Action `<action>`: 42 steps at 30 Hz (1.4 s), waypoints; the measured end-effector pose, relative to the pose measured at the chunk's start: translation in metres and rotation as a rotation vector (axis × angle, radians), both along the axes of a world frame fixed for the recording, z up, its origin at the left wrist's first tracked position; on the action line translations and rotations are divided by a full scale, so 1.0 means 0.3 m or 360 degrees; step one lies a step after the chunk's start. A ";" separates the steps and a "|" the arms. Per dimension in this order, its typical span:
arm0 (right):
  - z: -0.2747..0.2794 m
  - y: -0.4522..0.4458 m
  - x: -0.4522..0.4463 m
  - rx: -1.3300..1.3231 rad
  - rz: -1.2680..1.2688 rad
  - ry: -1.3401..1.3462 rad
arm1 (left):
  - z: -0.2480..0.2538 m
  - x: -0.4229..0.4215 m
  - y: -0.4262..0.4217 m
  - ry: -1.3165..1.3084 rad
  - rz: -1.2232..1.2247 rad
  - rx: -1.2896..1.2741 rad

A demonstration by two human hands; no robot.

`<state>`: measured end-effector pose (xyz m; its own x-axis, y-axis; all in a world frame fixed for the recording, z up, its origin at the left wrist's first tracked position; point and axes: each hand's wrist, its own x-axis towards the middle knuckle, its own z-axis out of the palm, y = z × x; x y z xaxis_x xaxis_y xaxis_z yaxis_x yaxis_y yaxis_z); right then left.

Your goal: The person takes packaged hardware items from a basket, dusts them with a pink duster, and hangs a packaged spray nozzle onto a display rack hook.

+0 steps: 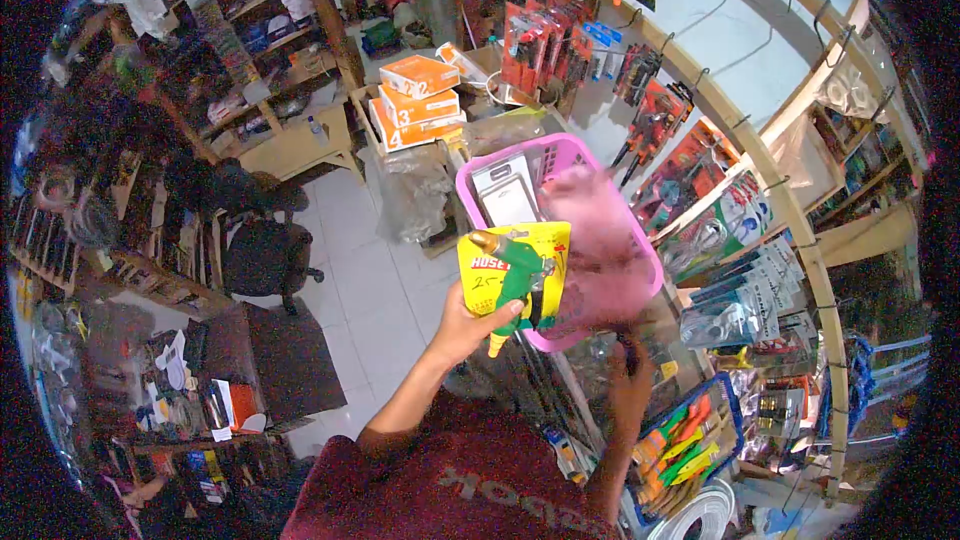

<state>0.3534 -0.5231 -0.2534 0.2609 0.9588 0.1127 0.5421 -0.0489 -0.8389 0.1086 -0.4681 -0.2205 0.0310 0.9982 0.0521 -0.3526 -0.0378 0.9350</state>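
My left hand point(478, 325) grips a green hose nozzle point(516, 285) with a brass tip, mounted on a yellow card point(552, 240). The card is held up in front of a pink plastic basket point(480, 162). At the basket's near right side, my right hand point(627, 358) is closed around the dark handle of a fluffy pink duster point(590, 225). Motion smears the duster, which covers part of the basket. Inside the basket, white and grey packages point(506, 192) lean against the left wall.
Orange boxes point(418, 105) are stacked beyond the basket. Packaged tools point(655, 125) hang at the right beside a curved wooden frame point(800, 230). A blue-edged tray point(738, 410) holds colourful-handled tools. An office chair point(262, 255) stands on the tiled floor at the left.
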 end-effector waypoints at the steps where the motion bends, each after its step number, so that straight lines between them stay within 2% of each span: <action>1: 0.036 -0.009 -0.013 -0.0028 -0.0047 0.0151 | -0.001 -0.006 0.006 -0.0024 0.0003 -0.0026; 2: 0.055 -0.013 -0.025 -0.0051 -0.0099 0.0303 | -0.002 -0.012 0.014 -0.0047 0.0003 -0.0050; 5: -0.071 -0.058 -0.038 0.0161 -0.0370 0.0618 | -0.001 -0.032 0.054 -0.0066 -0.0049 -0.0045; 8: -0.035 -0.034 -0.079 0.0467 0.0128 -0.0502 | -0.039 -0.051 0.103 -0.0059 -0.0031 0.0053; 9: -0.022 0.002 -0.098 0.0609 0.0025 -0.0570 | -0.041 -0.057 0.118 -0.0058 -0.0010 0.0094; 12: -0.016 0.016 -0.111 0.0163 -0.0559 -0.0026 | -0.007 -0.085 0.159 0.0073 -0.0112 0.0044; 13: -0.022 0.015 -0.121 0.0211 -0.0534 0.0054 | -0.005 -0.087 0.173 0.0066 -0.0062 0.0134; 15: -0.026 0.061 -0.132 0.0481 -0.0293 -0.0395 | -0.003 -0.086 0.202 0.0055 0.0020 0.0314; 17: -0.053 0.080 -0.126 0.0554 -0.0482 -0.0741 | 0.011 -0.110 0.219 0.0125 -0.0074 0.0078; 18: -0.062 0.072 -0.105 0.0491 -0.0467 -0.0635 | 0.017 -0.115 0.221 0.0154 -0.0097 -0.0033; 20: -0.079 0.042 -0.082 0.0369 -0.0435 -0.0414 | 0.009 -0.109 0.229 0.0118 0.0003 0.0072; 21: -0.076 0.054 -0.106 0.0562 -0.0331 -0.0715 | -0.007 -0.109 0.231 0.0113 0.0026 0.0109; 24: 0.005 0.113 -0.109 0.0422 -0.0447 -0.0515 | 0.010 -0.116 0.257 0.0168 -0.0091 0.0142; 25: 0.111 0.122 -0.159 0.0107 -0.0707 -0.0203 | 0.023 -0.118 0.254 0.0196 -0.0082 0.0142; 27: 0.042 0.126 -0.126 0.0496 -0.0448 -0.0768 | 0.029 -0.121 0.260 0.0172 -0.0030 0.0173; 29: 0.011 0.113 -0.141 0.0549 -0.0120 -0.0948 | 0.022 -0.114 0.263 0.0075 0.0010 0.0219; 32: -0.011 0.144 -0.152 0.0347 -0.0481 -0.0341 | 0.034 -0.098 0.272 -0.0287 0.0124 -0.0077; 33: 0.037 0.136 -0.206 0.0200 -0.0561 -0.0084 | 0.029 -0.104 0.276 -0.0292 0.0145 -0.0042; 36: -0.102 0.112 -0.250 0.0394 0.0007 -0.0494 | 0.024 -0.108 0.284 -0.0432 0.0240 -0.0042; 37: -0.038 0.164 -0.304 0.0511 -0.0023 -0.0632 | 0.000 -0.103 0.292 -0.0428 0.0352 -0.0026; 40: -0.044 0.180 -0.330 0.0123 -0.0522 0.0200 | 0.039 -0.106 0.284 -0.0470 0.0402 -0.0099; 41: -0.060 0.159 -0.330 0.0039 -0.0566 0.0362 | 0.031 -0.111 0.277 -0.0475 0.0417 -0.0081; 42: -0.070 0.146 -0.328 0.0017 -0.0348 0.0043 | 0.020 -0.115 0.277 -0.0478 0.0419 -0.0055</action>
